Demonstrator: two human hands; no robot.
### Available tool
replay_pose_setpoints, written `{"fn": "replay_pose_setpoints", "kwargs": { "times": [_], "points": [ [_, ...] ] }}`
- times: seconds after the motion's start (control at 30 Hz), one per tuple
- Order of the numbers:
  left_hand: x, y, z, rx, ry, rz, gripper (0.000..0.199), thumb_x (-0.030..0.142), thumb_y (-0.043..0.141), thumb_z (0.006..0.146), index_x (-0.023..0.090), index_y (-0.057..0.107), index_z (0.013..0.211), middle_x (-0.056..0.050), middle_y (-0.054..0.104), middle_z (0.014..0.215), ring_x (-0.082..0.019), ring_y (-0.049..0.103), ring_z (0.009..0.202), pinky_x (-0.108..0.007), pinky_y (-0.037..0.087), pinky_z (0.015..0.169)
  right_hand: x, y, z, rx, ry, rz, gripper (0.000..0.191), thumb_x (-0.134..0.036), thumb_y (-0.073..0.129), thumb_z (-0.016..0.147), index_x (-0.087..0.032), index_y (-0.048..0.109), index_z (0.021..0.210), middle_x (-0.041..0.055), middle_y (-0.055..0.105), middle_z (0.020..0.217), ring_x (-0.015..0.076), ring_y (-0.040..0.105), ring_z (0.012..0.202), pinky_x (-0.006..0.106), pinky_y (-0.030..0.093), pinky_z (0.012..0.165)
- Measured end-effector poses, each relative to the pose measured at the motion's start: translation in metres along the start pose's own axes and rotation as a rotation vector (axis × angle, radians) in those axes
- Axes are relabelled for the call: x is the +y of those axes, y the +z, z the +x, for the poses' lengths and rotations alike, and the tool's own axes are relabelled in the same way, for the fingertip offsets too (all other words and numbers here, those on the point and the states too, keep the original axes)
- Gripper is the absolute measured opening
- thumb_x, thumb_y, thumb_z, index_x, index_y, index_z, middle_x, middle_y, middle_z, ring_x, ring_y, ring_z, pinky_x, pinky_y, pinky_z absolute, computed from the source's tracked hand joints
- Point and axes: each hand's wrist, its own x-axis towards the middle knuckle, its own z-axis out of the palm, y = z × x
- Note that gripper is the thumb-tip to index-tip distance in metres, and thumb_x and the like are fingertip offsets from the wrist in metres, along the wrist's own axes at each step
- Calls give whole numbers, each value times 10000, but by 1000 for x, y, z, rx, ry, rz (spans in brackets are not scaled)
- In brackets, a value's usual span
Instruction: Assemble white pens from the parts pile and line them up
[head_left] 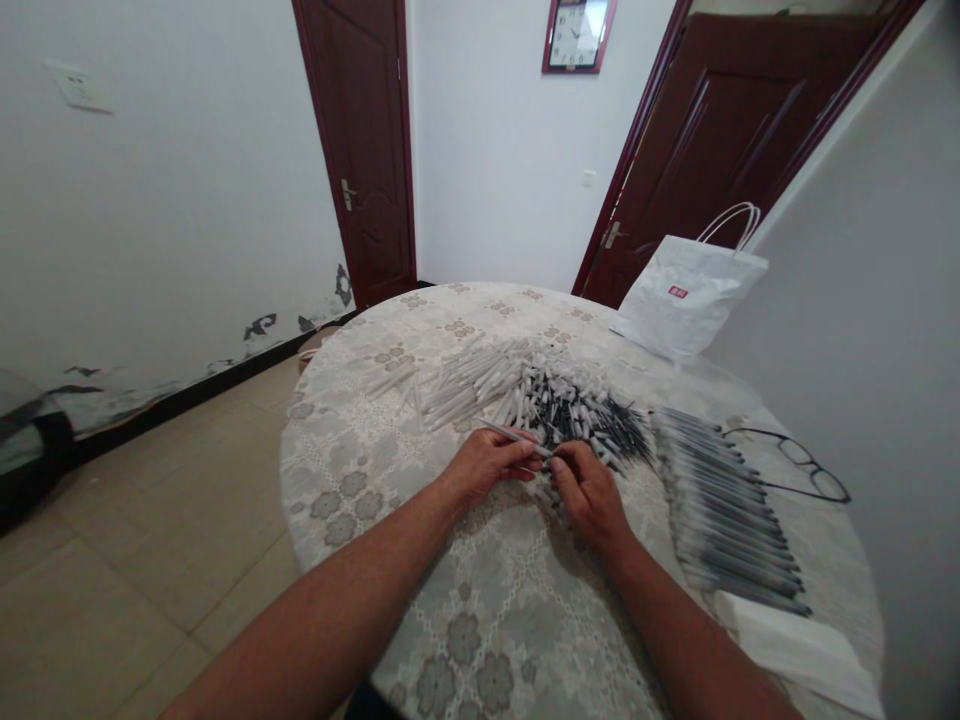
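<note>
Over the near middle of the table, my left hand [489, 464] pinches a slim whitish pen barrel [501, 430], its far tip pointing up and left. My right hand [591, 488] is closed at the barrel's right end, where thumb and fingertips meet; any small part between them is hidden. Just beyond my hands lies a loose heap of pale pen barrels [476, 382]. Joined to it on the right is a pile of black-and-white pen parts [581, 408], many with thin dark ends. Right of my right hand, grey pens [731, 510] lie side by side in a row.
A patterned cloth covers the round table [461, 640]. Black-framed glasses [799, 452] rest right of the pen row, and a white folded sheet [799, 645] lies at its near end. A white paper bag [686, 300] stands at the back right, near the wall.
</note>
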Motion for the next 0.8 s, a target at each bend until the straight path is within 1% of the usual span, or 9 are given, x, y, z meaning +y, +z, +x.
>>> {"fn": "replay_pose_setpoints", "kwargs": {
  "times": [0.13,0.2,0.27,0.37,0.43,0.53,0.6,0.73,0.8],
  "points": [
    [-2,0,1,-19,-12,2,408,347,854,693,109,706,990,-121,758,887,-209,728,772,-327,595,711,1,2,1,-44,-3,-10,348,-398,368,1019,-225,529,764,-5,568,668,159,545,634,271,393,617],
    [-4,0,1,-19,-6,-2,399,344,849,700,107,707,988,-126,758,893,-204,728,768,-327,596,714,3,3,0,-54,22,23,386,-408,346,1028,-226,504,727,-8,555,652,153,531,607,268,385,596],
    [-4,-1,2,-12,7,-6,380,343,838,716,109,710,986,-127,758,899,-201,729,773,-324,596,719,3,3,-1,-50,46,74,346,-414,355,1027,-224,539,803,-5,579,691,154,546,615,266,403,595],
    [-3,-1,2,-2,15,-6,362,341,825,734,113,711,991,-123,757,902,-200,731,783,-318,595,722,3,3,-2,-5,34,96,225,-411,467,984,-211,563,1025,9,631,798,167,587,677,270,442,638],
    [-3,-1,1,-1,16,-8,364,339,827,730,113,711,991,-121,756,896,-201,731,779,-319,594,718,3,2,-1,20,13,61,223,-397,523,956,-206,558,1065,17,641,822,174,596,703,275,446,658],
    [-2,0,0,-9,13,-10,373,346,834,721,116,712,987,-117,756,883,-204,730,782,-322,594,719,1,1,-1,4,-1,5,196,-384,485,975,-211,577,991,16,629,788,176,588,708,276,430,654],
    [-1,0,0,-15,3,-8,378,346,839,714,116,710,985,-115,756,880,-204,728,784,-323,594,720,0,1,0,-17,-5,-11,222,-386,446,992,-217,580,935,8,611,751,174,575,694,276,416,643],
    [-1,1,-1,-15,-11,-3,382,335,845,706,116,707,987,-111,757,881,-197,724,769,-322,593,719,1,1,0,-53,11,24,325,-393,379,1018,-226,537,788,-7,563,675,160,543,637,274,398,615],
    [-1,1,-1,-15,-14,0,383,340,844,706,118,708,988,-111,758,886,-198,726,772,-324,592,720,1,2,-1,-63,25,61,345,-395,362,1022,-228,529,771,-6,564,669,158,542,622,273,404,604]
  ]
}}
